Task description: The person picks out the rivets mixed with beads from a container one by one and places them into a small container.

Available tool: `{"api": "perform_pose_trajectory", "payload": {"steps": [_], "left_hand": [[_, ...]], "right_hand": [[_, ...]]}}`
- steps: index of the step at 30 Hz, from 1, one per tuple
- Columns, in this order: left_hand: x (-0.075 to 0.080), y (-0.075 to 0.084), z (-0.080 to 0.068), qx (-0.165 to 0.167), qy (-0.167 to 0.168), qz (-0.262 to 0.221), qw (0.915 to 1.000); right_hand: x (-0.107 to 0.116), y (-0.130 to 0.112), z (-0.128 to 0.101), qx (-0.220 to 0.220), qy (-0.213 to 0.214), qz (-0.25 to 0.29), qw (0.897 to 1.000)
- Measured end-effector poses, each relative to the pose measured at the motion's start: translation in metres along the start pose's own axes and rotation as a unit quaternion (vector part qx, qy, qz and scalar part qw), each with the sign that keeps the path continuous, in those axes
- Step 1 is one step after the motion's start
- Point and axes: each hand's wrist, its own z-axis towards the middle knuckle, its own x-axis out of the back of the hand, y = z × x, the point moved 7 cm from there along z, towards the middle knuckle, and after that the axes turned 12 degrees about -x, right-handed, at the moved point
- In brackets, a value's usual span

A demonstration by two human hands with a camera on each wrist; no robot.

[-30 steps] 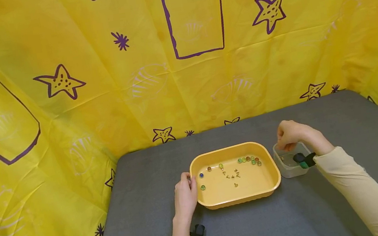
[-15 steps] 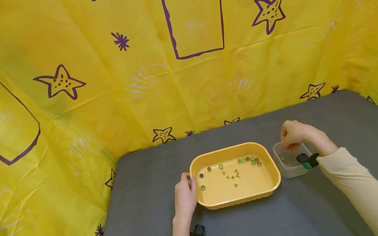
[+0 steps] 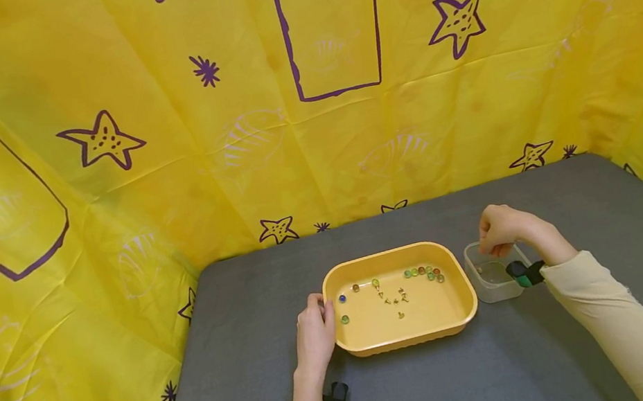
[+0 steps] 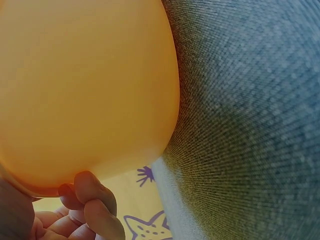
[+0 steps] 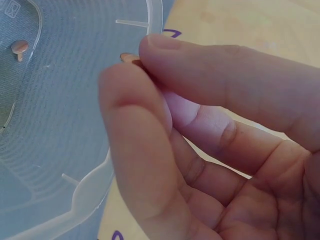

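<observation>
A yellow tray point(image 3: 389, 251) sits mid-table and holds several coloured beads point(image 3: 424, 272) and several small brass pushpins point(image 3: 395, 297). My left hand point(image 3: 315, 331) grips the tray's left rim; in the left wrist view its fingers point(image 4: 95, 200) curl under the tray point(image 4: 85, 90). My right hand point(image 3: 498, 228) hovers over the far edge of a small clear container point(image 3: 493, 290) to the right of the tray. In the right wrist view the thumb and forefinger of the right hand point(image 5: 137, 62) pinch a small brass pushpin point(image 5: 128, 57) above the container point(image 5: 60, 125). One pushpin point(image 5: 20, 47) lies inside it.
The grey table point(image 3: 427, 387) is walled at the back and both sides by a yellow cloth point(image 3: 162, 148) with purple stars. A black and green wrist camera point(image 3: 522, 272) sits at my right wrist, over the container's near corner.
My right hand has shifted slightly to the right over the clear container. The left hand and the tray have not moved.
</observation>
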Motion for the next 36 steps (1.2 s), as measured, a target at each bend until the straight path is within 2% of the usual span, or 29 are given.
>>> {"api": "perform_pose_trajectory", "payload": {"steps": [20, 36], "left_hand": [[-0.0007, -0.0009, -0.0003, 0.016, -0.006, 0.006, 0.9998], [0.0002, -0.0001, -0.0002, 0.012, -0.004, 0.001, 0.9999]], "right_hand": [[0.0009, -0.0014, -0.0022, -0.003, 0.002, -0.007, 1.0], [0.0016, -0.0058, 0.0021, 0.002, 0.002, -0.008, 1.0]]}}
